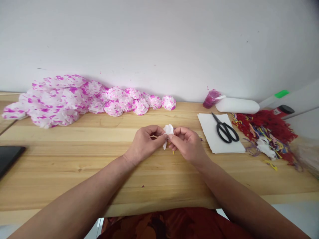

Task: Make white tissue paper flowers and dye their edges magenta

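Note:
Above the middle of the wooden table, a small white tissue-paper flower (pixel 168 129) is pinched between my hands, its upper part gathered into a ruffled shape. My left hand (pixel 146 141) grips its left side with thumb and fingers. On the right side my right hand (pixel 187 142) closes on the same paper, fingertips close to the left thumb. A bit of yellow string (pixel 173 152) shows just below the right fingers; whether they hold it is hidden. Behind, several white tissue-paper pompoms (pixel 124 99) with magenta spots lie along the wall.
To the right, black-handled scissors (pixel 227 132) rest on white paper sheets (pixel 209 139). Beyond are a purple-stained cup (pixel 210 99), a white roll (pixel 238 105), a black-lidded jar (pixel 282 111) and a pile of red strings (pixel 265 124). A dark flat object (pixel 11 157) lies at left.

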A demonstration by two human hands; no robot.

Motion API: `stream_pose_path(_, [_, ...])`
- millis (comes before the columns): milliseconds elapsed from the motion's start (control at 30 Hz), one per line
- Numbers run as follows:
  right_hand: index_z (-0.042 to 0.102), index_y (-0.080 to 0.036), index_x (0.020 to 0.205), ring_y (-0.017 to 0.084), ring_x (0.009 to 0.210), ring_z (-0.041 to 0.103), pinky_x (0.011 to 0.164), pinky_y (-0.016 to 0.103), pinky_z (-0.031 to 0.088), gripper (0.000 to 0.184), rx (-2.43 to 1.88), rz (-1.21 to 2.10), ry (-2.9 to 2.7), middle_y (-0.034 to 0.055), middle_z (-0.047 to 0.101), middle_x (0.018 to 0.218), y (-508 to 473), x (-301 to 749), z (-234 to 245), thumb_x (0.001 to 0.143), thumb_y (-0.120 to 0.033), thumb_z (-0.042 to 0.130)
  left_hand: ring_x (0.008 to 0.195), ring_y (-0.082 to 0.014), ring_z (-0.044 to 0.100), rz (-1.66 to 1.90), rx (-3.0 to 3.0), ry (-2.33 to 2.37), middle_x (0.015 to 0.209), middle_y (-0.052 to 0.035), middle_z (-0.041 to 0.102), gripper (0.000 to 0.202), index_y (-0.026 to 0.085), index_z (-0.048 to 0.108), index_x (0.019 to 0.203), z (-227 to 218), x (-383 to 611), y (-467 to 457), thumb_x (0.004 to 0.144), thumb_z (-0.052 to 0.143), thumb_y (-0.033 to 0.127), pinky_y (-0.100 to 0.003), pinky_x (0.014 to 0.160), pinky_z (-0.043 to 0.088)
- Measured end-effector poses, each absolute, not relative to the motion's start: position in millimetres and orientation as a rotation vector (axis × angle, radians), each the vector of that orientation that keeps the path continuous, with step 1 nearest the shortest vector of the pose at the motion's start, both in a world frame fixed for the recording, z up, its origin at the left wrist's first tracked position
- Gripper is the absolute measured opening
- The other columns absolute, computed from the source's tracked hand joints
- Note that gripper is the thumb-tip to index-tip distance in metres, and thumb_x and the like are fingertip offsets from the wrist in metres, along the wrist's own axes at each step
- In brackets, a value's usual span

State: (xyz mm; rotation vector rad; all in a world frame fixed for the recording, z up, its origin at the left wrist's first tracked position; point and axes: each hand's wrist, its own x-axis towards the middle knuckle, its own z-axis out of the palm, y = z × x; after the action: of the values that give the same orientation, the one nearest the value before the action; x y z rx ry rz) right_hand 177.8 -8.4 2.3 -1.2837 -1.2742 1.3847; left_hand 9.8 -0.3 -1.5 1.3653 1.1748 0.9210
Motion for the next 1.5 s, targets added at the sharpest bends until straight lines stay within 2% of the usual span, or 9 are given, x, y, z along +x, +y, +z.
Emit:
stream_pose_path(400, [0.061,-0.017,0.067,0.009,0.047,0.056,0.040,0.018,0.043,0.021,-1.291,1.456,-1.176,-0.0017,0.064,0.059,-7,180,0,0.073,-0.035,0.071,0.070,-0.0184,0.067,0.891,1.426,1.212,0.079,-0.0056,0.073,0.024,0.014,0.069,0.083,-3,8,-1,0.082,0.067,0.038,-0.028,0.063,0.051])
stream_pose_path(600, [0.061,-0.017,0.067,0.009,0.048,0.057,0.041,0.019,0.044,0.025,-1.311,1.432,-1.166,-0.0003,0.065,0.062,-6,178,0,0.074,-0.038,0.073,0.070,-0.0166,0.065,0.922,1.572,1.285,0.081,-0.0054,0.072,0.014,0.014,0.070,0.081,-1,11,-4,0.078,0.068,0.028,-0.026,0.061,0.051])
stream_pose_path(733, [0.061,-0.017,0.069,0.010,0.050,0.057,0.044,0.021,0.044,0.026,-1.304,1.415,-1.215,0.0002,0.065,0.063,-7,180,1,0.076,-0.041,0.072,0.066,-0.0153,0.064,0.897,1.506,1.272,0.077,-0.0041,0.071,0.016,0.014,0.070,0.081,1,10,-3,0.078,0.068,0.030,-0.024,0.057,0.047])
stream_pose_path(900, [0.063,-0.018,0.076,0.010,0.056,0.054,0.051,0.022,0.044,0.015,-1.286,1.095,-1.487,-0.0006,0.063,0.064,-13,181,3,0.079,-0.030,0.070,0.062,-0.0128,0.058,0.878,1.411,1.241,0.071,-0.0026,0.069,0.023,0.013,0.071,0.078,5,8,1,0.078,0.070,0.036,-0.022,0.053,0.041])
stream_pose_path(1000, [0.064,-0.017,0.076,0.009,0.054,0.051,0.050,0.022,0.041,0.009,-1.306,0.858,-1.616,-0.0008,0.063,0.066,-17,179,4,0.079,-0.024,0.067,0.063,-0.0129,0.057,0.874,1.404,1.223,0.072,-0.0026,0.069,0.024,0.013,0.071,0.078,5,6,2,0.077,0.070,0.037,-0.023,0.055,0.040])
stream_pose_path(1100, [0.064,-0.017,0.074,0.009,0.054,0.050,0.050,0.022,0.041,0.006,-1.308,0.773,-1.668,-0.0012,0.062,0.065,-18,178,4,0.079,-0.021,0.065,0.063,-0.0129,0.056,0.860,1.405,1.218,0.073,-0.0027,0.068,0.025,0.013,0.071,0.079,6,6,2,0.076,0.071,0.038,-0.023,0.055,0.040])
stream_pose_path(1500, [0.062,-0.018,0.075,0.012,0.059,0.053,0.055,0.025,0.043,0.006,-1.242,1.137,-1.501,-0.0010,0.060,0.068,-12,180,0,0.078,-0.022,0.064,0.062,-0.0136,0.054,0.783,1.370,1.134,0.069,-0.0028,0.065,0.030,0.013,0.068,0.080,6,2,4,0.079,0.069,0.043,-0.025,0.055,0.040])
